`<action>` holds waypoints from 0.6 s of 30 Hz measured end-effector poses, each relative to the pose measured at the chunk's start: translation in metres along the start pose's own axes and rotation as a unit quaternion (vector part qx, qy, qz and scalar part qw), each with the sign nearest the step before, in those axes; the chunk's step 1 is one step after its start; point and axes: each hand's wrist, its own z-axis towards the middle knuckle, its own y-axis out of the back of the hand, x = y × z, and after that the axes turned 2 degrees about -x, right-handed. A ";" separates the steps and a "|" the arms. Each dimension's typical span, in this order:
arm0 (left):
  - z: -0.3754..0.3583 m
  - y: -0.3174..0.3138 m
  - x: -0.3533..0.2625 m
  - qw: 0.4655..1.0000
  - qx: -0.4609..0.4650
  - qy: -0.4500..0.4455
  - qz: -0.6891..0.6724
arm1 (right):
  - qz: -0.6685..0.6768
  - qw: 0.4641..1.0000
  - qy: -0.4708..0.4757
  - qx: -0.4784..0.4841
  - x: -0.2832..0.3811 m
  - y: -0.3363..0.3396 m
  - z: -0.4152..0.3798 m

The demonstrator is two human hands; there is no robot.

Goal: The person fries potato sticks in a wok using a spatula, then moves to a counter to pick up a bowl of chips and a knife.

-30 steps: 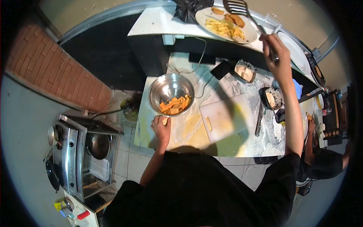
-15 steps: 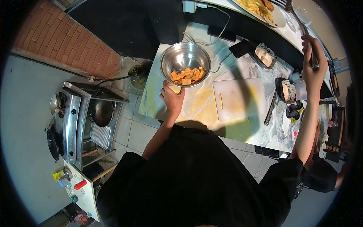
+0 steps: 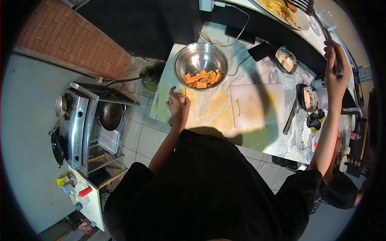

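My left hand (image 3: 179,105) is just in front of the metal mixing bowl (image 3: 201,52), apart from its rim. Its fingers are pinched around a small pale flat piece (image 3: 185,92), seen nearly edge-on. Orange cut pieces (image 3: 204,79) lie in the near side of the bowl. Up at the right, my right hand (image 3: 337,64) is closed around the dark handle of a long slotted turner (image 3: 320,26). The turner's head reaches over the raised counter by a plate of fries (image 3: 279,11), and its tip is cut off by the frame edge.
A white cutting board (image 3: 257,105) lies on the marble table, with a knife (image 3: 290,116) to its right. Two dark containers of creamy food (image 3: 286,62) (image 3: 309,98) and a phone (image 3: 259,51) sit farther right. A gas stove (image 3: 78,128) stands left. Another person's sleeve (image 3: 339,188) shows at right.
My left hand has drawn slightly back from the bowl and turned, so the pale piece now shows edge-on. My right hand still grips the turner, almost unmoved; the view has shifted slightly.
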 end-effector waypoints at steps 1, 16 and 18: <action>0.001 0.006 0.000 1.000 0.013 0.022 -0.011 | 0.003 1.000 0.001 -0.002 0.002 0.000 -0.001; 0.116 0.150 -0.165 0.926 -0.102 -0.248 -0.267 | 0.069 0.992 -0.070 -0.077 0.004 0.010 -0.015; 0.148 0.143 -0.217 0.911 -0.102 -0.365 -0.164 | 0.102 0.986 -0.093 -0.098 0.001 0.009 -0.017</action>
